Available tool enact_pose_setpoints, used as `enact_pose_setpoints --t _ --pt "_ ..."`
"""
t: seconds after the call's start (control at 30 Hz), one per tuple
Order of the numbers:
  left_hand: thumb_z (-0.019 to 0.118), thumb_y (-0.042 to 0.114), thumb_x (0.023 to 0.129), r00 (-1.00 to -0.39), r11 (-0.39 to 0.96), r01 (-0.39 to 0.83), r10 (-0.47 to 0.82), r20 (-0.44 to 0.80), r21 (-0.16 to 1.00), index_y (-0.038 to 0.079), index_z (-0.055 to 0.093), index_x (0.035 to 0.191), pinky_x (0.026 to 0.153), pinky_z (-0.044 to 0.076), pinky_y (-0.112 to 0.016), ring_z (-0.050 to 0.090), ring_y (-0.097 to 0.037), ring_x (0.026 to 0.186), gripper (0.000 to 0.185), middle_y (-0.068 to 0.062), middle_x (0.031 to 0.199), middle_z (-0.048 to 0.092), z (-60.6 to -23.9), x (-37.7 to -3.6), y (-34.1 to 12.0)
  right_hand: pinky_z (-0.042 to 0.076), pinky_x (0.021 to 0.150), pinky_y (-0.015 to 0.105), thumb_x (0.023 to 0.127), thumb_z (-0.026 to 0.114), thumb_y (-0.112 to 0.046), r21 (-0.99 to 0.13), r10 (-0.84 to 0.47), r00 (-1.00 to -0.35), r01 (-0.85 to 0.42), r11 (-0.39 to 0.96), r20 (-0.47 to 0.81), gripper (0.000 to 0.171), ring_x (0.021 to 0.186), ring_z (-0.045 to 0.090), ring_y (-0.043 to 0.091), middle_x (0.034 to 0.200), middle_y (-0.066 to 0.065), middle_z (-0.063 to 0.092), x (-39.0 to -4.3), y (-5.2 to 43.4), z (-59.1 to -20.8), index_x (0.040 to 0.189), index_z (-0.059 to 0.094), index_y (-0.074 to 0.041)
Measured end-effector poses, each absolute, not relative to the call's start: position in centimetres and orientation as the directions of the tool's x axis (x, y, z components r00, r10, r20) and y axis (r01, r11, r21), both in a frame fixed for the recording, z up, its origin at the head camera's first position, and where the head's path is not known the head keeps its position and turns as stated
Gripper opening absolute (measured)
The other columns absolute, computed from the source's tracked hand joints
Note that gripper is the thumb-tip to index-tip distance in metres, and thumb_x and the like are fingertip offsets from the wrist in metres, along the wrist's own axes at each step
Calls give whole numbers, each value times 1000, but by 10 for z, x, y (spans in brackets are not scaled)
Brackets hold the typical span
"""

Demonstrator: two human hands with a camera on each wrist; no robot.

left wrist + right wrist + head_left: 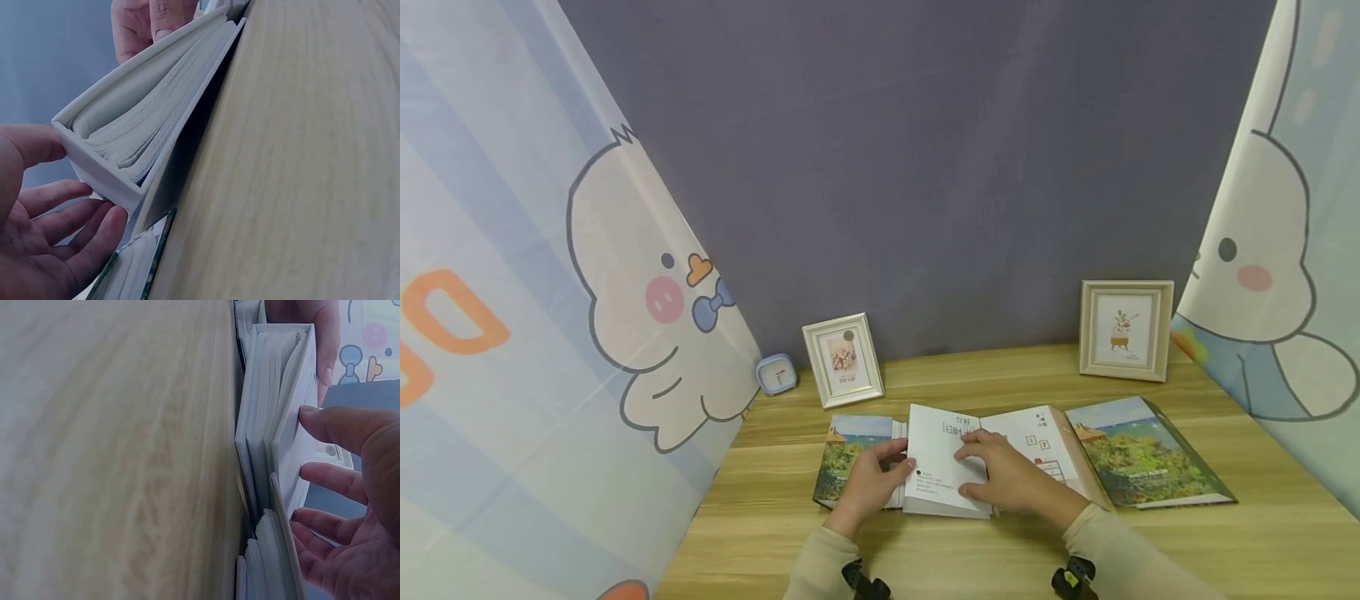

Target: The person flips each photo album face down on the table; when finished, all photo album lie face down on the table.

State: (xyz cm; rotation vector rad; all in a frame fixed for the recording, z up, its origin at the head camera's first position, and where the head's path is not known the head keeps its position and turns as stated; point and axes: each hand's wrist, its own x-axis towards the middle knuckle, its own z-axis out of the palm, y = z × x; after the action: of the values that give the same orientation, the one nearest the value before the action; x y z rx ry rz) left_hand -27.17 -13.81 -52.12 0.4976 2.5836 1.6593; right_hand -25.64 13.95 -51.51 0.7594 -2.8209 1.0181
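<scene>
We see a wooden worktop (pixel 925 550) with light grain, standing before a grey-purple wall (pixel 925 167). On both sides hang pale curtains (pixel 512 292) printed with cartoon ducks. At the back of the worktop we count two picture frames, one left (pixel 842 360) and one right (pixel 1125 329), and one small blue clock (pixel 776 373).

We count one white book (pixel 942 462) in the middle, near the front edge. It lies on an unfolded cover (pixel 1150 454) with a landscape picture, which spreads to the left and the right. The long axis of the white book runs from front to back, away from us, and its printed title at the far end reads upside down for us.

Our left hand (pixel 868 483) touches the left edge of the book with relaxed, nearly straight fingers. Our right hand (pixel 1007 475) rests on top of it, fingers loosely extended, not gripping.
</scene>
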Motion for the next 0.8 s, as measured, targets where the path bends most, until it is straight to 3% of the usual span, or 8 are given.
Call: enact_pose_setpoints --t 0.17,0.43,0.8 --pt "72 32 102 -935 357 276 313 164 892 12 67 140 101 54 -47 62 -30 124 43 -6 134 67 -520 -271 -140 41 113 61 86 88 -35 -583 -432 -876 -470 663 215 43 140 47 42 147 14 54 -258 141 -517 122 74 -16" --pt "70 27 104 -926 245 250 344 157 937 5 60 146 94 59 -36 61 -39 129 48 -17 147 59 -520 -269 -140 41 112 63 87 87 -34 -599 -426 -880 -461 654 212 44 140 45 44 148 15 54 -257 140 -517 125 72 -17" --pt "72 24 102 -943 183 206 299 145 961 7 63 143 98 58 -40 59 -38 132 45 -16 148 57 -520 -270 -141 41 111 65 87 88 -34 -620 -423 -879 -461 635 219 44 141 45 46 150 16 53 -255 139 -515 125 72 -18"
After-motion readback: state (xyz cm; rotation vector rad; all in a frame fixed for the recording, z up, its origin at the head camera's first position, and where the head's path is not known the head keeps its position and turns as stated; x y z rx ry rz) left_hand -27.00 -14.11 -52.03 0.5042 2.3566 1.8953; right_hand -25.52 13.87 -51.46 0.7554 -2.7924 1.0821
